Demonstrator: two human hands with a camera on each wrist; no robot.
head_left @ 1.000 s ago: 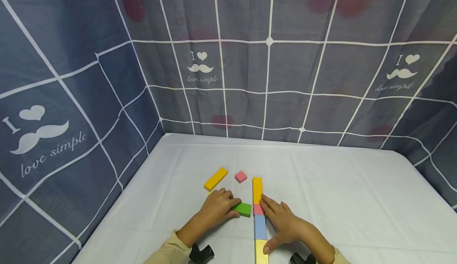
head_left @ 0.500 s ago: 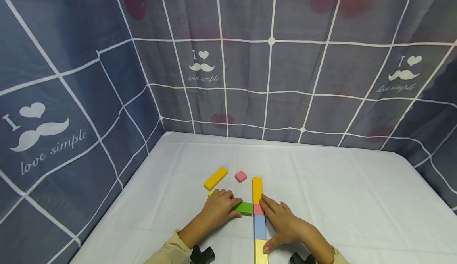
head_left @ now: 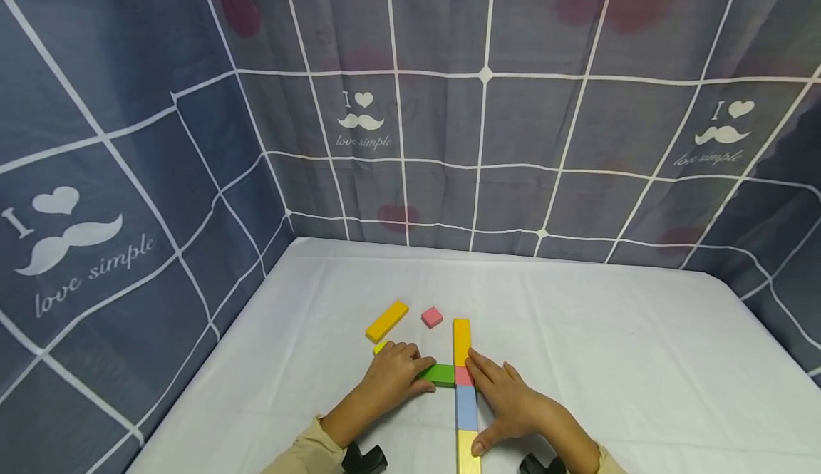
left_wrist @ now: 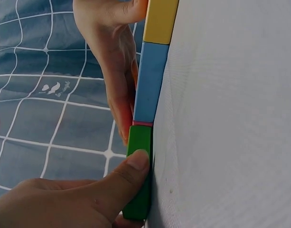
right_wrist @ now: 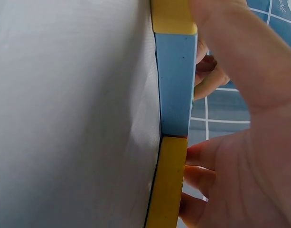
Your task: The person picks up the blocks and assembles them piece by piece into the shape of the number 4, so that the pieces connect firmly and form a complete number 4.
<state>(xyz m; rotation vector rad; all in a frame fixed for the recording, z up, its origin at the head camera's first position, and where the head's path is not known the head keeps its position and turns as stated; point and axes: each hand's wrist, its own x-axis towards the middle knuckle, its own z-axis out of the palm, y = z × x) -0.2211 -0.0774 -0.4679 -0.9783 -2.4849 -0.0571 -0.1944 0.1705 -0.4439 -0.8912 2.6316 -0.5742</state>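
My left hand (head_left: pixel 394 376) pinches a green block (head_left: pixel 439 375), its thumb lying along the block in the left wrist view. The green block's right end meets a straight row on the table, beside the small pink block (head_left: pixel 463 375). That row also has a deep-yellow block (head_left: pixel 461 341) at its far end, then a blue block (head_left: pixel 466 408) and a pale-yellow block (head_left: pixel 468 452) nearer. With fingers extended, my right hand (head_left: pixel 513 406) rests along the row's right side. Its fingertips touch near the pink and deep-yellow blocks, its thumb the pale-yellow one.
Beyond my left hand lie a loose deep-yellow block (head_left: pixel 387 321) and a small pink block (head_left: pixel 432 317). A bright yellow piece (head_left: pixel 380 347) shows partly behind that hand. The white-covered table (head_left: pixel 609 331) ends at grey checked curtains (head_left: pixel 526 125) at the back and sides.
The green block has slid slightly right in my left hand, closing the small gap to the row. My right hand and the row have stayed put.
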